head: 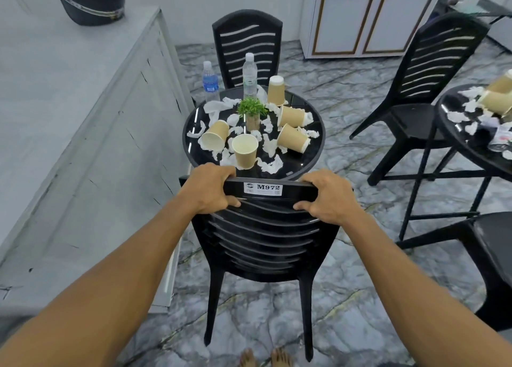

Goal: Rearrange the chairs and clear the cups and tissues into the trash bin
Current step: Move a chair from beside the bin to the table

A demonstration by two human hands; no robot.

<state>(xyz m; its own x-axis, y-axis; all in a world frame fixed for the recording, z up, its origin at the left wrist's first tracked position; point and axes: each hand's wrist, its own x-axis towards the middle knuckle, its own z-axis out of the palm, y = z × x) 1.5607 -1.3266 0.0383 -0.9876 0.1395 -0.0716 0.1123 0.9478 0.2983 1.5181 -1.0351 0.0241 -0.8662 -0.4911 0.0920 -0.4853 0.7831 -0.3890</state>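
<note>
The left grip (210, 189) is curled over the top rail of the near chair (263, 233), with fingers over the far edge and the thumb on the slats. This chair stands at 6 o'clock of the round counter (311, 160), its back toward the person. Whether the rail touches the rim I cannot tell. A white label (263, 188) reading M972 sits on the rail between the two grips. The right grip (329, 197) clasps the same rail at its other end, fingers wrapped over the top.

On the counter:
- a bottle (210, 81) stands at the rim at 11 o'clock
- a tipped cup (214, 136) lies at 8 o'clock
- an upright cup (244, 151) stands at 6 o'clock
- a small plant (252, 111) is in the middle
- a second bottle (250, 74) stands at 12 o'clock
- an inverted cup (276, 90) stands at 1 o'clock
- a tipped cup (292, 116) lies at 3 o'clock
- a tipped cup (293, 138) lies at 4 o'clock

Crumpled tissues (270, 165) lie scattered among them all.

A far chair (248, 47) faces in at 12 o'clock. A third chair (426, 70) stands well apart to the right, beside a second counter (448, 128) that carries more cups (496, 100) and tissues.
</note>
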